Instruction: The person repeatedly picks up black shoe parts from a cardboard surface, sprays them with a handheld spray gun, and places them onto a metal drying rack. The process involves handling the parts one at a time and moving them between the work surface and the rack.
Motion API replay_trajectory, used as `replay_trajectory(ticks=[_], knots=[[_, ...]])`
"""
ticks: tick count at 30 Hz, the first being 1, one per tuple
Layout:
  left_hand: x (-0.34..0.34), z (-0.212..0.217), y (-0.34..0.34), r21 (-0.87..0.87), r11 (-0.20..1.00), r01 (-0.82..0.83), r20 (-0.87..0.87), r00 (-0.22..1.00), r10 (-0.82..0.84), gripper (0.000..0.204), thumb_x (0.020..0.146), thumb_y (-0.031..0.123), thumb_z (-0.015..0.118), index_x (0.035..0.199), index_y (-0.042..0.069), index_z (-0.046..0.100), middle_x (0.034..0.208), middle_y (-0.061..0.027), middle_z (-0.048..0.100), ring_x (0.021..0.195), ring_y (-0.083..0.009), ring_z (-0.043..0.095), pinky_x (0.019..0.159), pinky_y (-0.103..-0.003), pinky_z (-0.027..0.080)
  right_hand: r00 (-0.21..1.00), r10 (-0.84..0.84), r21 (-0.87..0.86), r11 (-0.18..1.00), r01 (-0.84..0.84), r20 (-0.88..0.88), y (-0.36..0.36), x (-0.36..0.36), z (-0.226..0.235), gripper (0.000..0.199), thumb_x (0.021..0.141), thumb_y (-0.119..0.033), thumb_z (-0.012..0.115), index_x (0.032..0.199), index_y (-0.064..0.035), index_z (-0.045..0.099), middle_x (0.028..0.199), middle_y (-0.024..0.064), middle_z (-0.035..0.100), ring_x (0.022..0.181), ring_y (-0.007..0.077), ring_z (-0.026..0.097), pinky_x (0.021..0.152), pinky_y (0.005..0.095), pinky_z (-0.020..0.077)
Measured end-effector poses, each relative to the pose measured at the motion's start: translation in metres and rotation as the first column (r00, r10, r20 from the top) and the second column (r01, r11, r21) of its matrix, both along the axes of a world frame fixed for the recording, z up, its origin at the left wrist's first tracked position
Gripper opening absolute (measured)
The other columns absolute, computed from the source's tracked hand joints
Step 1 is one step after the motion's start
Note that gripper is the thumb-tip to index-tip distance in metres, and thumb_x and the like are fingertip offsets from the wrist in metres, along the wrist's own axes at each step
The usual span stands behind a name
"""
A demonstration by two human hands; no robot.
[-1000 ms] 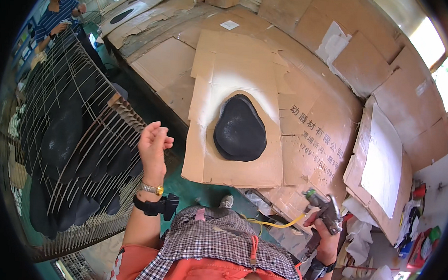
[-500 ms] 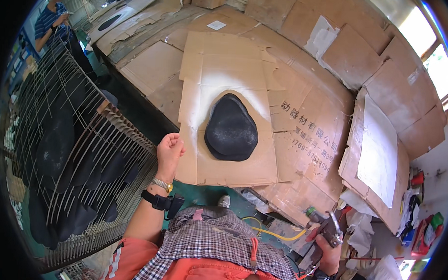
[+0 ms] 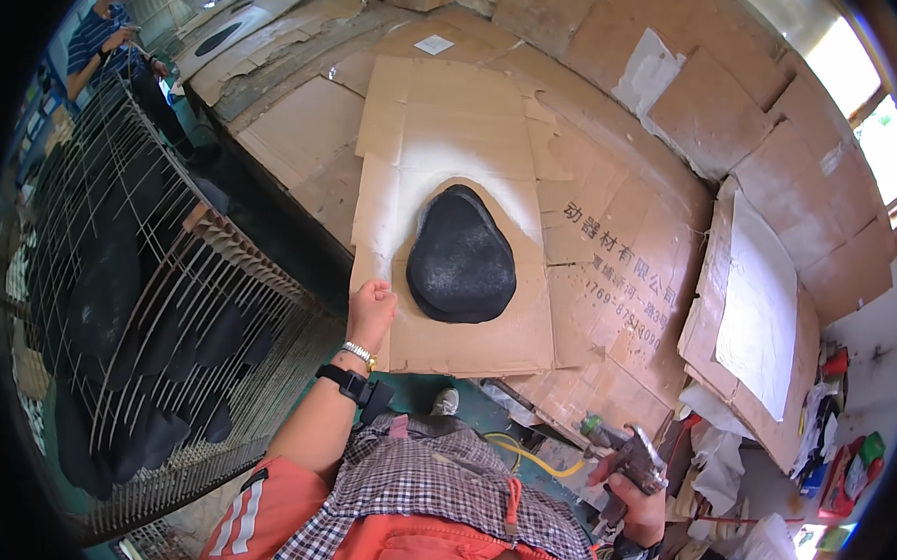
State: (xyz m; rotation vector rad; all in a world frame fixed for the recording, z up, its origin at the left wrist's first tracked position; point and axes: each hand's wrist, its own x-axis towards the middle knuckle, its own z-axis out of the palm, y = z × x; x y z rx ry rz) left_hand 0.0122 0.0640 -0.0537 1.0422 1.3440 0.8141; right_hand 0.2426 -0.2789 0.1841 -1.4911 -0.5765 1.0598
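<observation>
A black, rounded, pear-shaped padded piece (image 3: 463,256) lies on a flat cardboard sheet (image 3: 445,350) before me. Its upper surface shows pale, dusty speckles. My left hand (image 3: 371,312) hovers by the sheet's left edge, to the left of the black piece and apart from it. Its fingers are curled closed, and nothing shows in them. Low on the right, my right hand (image 3: 639,504) is wrapped round a metal spray gun (image 3: 641,461). A yellow hose (image 3: 541,462) runs to the left from near the gun.
To my left stands a wire rack (image 3: 197,299) holding several dark padded pieces. Cardboard panels (image 3: 716,107) line the back and right of the bench. A white sheet (image 3: 758,294) covers the right-hand board. Another person (image 3: 104,40) stands at far left behind the rack.
My left hand has moved right and slightly down, towards the black piece, still curled. The spray gun in my right hand has shifted a little left. The black piece lies in the same place.
</observation>
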Motion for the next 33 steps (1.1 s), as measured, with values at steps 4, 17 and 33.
replay_trajectory(ticks=[4, 17, 33], knots=[[0.017, -0.061, 0.016, 0.010, 1.000, 0.015, -0.161, 0.987, -0.013, 0.027, 0.080, 0.004, 0.058, 0.106, 0.003, 0.057, 0.084, -0.0055, 0.062, 0.067, -0.0135, 0.059, 0.060, -0.027, 0.047, 0.994, -0.094, 0.035, 0.995, 0.092, 0.053, 0.024, 0.006, -0.007, 0.053, 0.076, -0.015, 0.069, 0.123, 0.0009, 0.049, 0.083, 0.0124, 0.063, 0.075, 0.0217, 0.063, 0.071, 0.0333, 0.0494], [0.075, -0.056, 0.024, 0.065, 0.985, 0.158, -0.736, 0.674, -0.059, 0.026, 0.077, 0.015, 0.066, 0.102, 0.010, 0.063, 0.095, -0.0108, 0.068, 0.093, -0.0299, 0.064, 0.080, -0.041, 0.051, 0.979, -0.187, 0.017, 0.982, 0.186, 0.078, 0.029, 0.031, -0.005, 0.054, 0.075, -0.011, 0.068, 0.125, 0.0017, 0.050, 0.082, 0.0140, 0.062, 0.075, 0.0227, 0.063, 0.071, 0.0338, 0.0500], [0.100, -0.017, 0.039, -0.232, 0.973, -0.014, 0.427, 0.897, 0.115, 0.002, 0.080, 0.010, 0.061, 0.082, 0.008, 0.061, 0.080, 0.0002, 0.061, 0.075, -0.0143, 0.060, 0.069, -0.034, 0.052, 0.979, -0.184, 0.009, 0.983, 0.184, 0.090, 0.040, 0.059, -0.022, 0.036, 0.076, -0.021, 0.065, 0.101, 0.0031, 0.055, 0.083, 0.0135, 0.063, 0.076, 0.0239, 0.063, 0.073, 0.0353, 0.0501]])
